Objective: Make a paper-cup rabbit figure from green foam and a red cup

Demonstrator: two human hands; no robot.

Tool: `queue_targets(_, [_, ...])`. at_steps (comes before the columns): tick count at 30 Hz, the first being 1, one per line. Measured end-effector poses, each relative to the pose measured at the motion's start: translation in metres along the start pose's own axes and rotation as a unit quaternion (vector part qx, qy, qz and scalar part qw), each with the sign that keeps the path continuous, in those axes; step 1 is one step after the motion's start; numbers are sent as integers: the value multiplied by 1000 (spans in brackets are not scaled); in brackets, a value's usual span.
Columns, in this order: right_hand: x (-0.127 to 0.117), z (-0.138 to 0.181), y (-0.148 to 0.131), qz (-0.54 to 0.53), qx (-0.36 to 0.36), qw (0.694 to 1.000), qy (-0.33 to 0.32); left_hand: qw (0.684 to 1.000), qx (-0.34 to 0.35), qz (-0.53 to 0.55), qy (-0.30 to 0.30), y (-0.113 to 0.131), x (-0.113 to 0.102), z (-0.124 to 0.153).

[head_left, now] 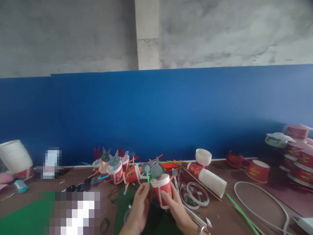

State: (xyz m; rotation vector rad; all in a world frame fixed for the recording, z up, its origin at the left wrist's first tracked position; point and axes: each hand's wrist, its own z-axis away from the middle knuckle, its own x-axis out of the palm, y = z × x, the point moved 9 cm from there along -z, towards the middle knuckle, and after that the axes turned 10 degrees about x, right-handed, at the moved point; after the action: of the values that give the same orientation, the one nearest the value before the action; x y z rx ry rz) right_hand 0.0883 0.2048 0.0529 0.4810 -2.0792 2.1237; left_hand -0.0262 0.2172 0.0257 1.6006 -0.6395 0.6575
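Note:
A red and white paper cup (164,192) is held upright in my right hand (175,204), whose fingers wrap round its side. A grey paper shape with pointed ears (156,171) stands at the cup's rim. My left hand (141,203), beside the cup, pinches the lower end of a green straw (148,179) with a round grey piece (147,168) at its top. A blue-grey strip with a round end (174,174) shows behind my right hand. Whether the straw touches the cup I cannot tell.
Several decorated cups (115,171) stand at the left, near a tipped cup (132,173). Right of my hands lie stacked cups (212,181), clear tape rolls (198,194), green straws (241,212) and a white cable (262,186). A blue wall panel (156,111) rises behind the table.

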Motion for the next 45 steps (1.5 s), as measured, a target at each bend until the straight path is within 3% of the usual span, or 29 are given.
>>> queue_targets(7, [-6,-2,1,0,-15,1000,11,996,-70,61,9,-15,-12,-2])
queue_targets(13, [-10,-5,9,41,-35,999,-5,997,-66,39,-20,-8,-4,-1])
queue_targets(20, [-6,-2,0,50,-46,998,-9,995,-48,47,-70,-1,9,2])
queue_targets(27, [0,0,0,49,-53,997,-35,997,-27,29,-70,5,11,1])
queue_targets(31, [-4,-3,2,41,-47,998,-16,999,-18,8,-34,5,6,0])
queue_targets(36, [-5,-3,-1,54,-36,998,11,995,60,-71,31,14,-10,-6])
queue_targets(45, [-9,-5,6,57,-16,998,21,951,151,-248,104,36,-30,-1])
